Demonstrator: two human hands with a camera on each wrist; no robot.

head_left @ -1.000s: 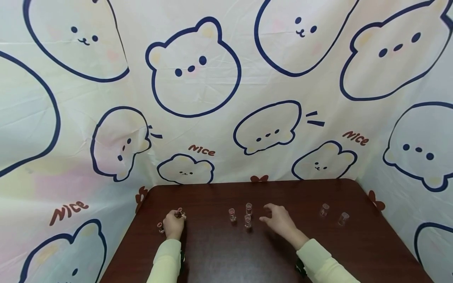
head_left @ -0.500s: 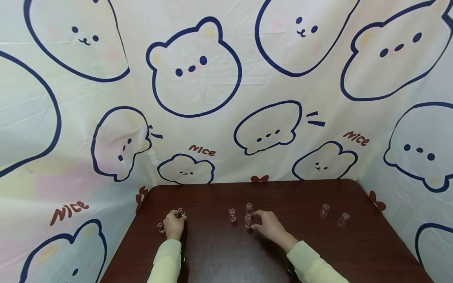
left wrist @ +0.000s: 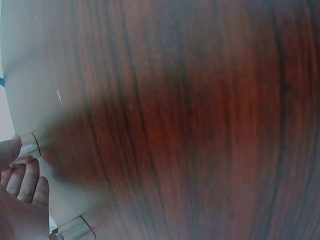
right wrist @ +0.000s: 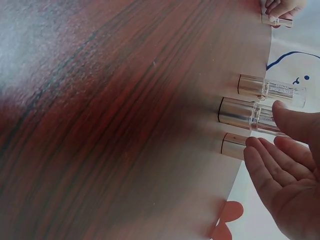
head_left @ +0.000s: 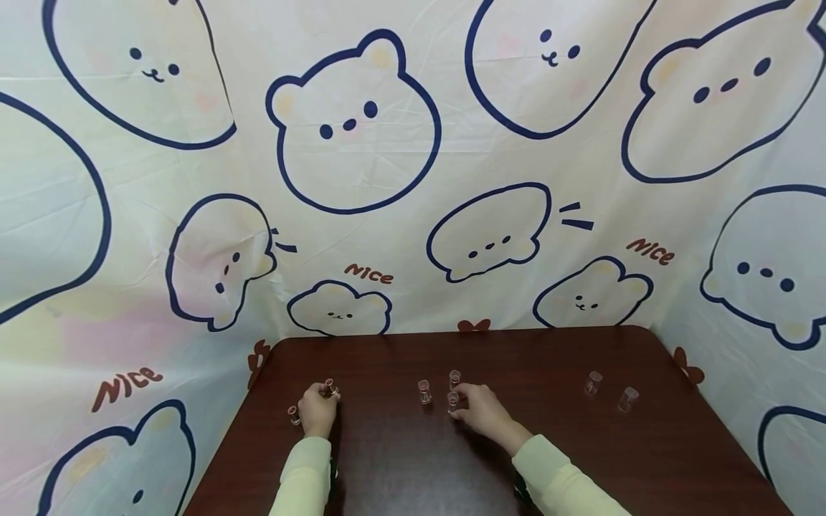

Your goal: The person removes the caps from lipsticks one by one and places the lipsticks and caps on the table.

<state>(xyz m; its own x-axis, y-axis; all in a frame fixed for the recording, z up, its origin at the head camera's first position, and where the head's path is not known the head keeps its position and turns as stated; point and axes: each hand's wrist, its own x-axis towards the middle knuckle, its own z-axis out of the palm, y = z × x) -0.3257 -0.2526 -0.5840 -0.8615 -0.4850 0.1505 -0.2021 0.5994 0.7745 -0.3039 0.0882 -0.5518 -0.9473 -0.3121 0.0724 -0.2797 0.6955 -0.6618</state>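
At the left of the dark wooden table [head_left: 400,459], a small tube [head_left: 293,414] stands just beside the left hand [head_left: 317,408], whose curled fingers grip another tube [head_left: 330,388] by its top; the head view shows this grasp from above, while the left wrist view catches only the fingertips [left wrist: 25,177] pinching the metal end of that tube [left wrist: 30,144] and the base of the neighbouring one [left wrist: 74,230] at the bottom edge. Toward the middle stand three more tubes: one alone [head_left: 424,390], one further back [head_left: 454,378], and the nearest [head_left: 453,401], which the right hand [head_left: 482,411] meets with its fingertips. The head view suggests a pinch, but the right wrist view shows the fingers [right wrist: 265,167] lying fairly straight against the closest tube [right wrist: 235,145], so whether they truly clasp it cannot be told. That view also reveals what the head camera is too far off to show: each tube has a shiny gold metal base and a clear cylindrical cap, and the three lie side by side with nothing between them and the hand. Well to the right, two clear caps [head_left: 592,382] [head_left: 626,398] stand apart from everything else. The tabletop has a reddish, streaked grain and a rounded corner; behind it hangs a creased cloth backdrop [head_left: 361,179] printed with outlined bears.
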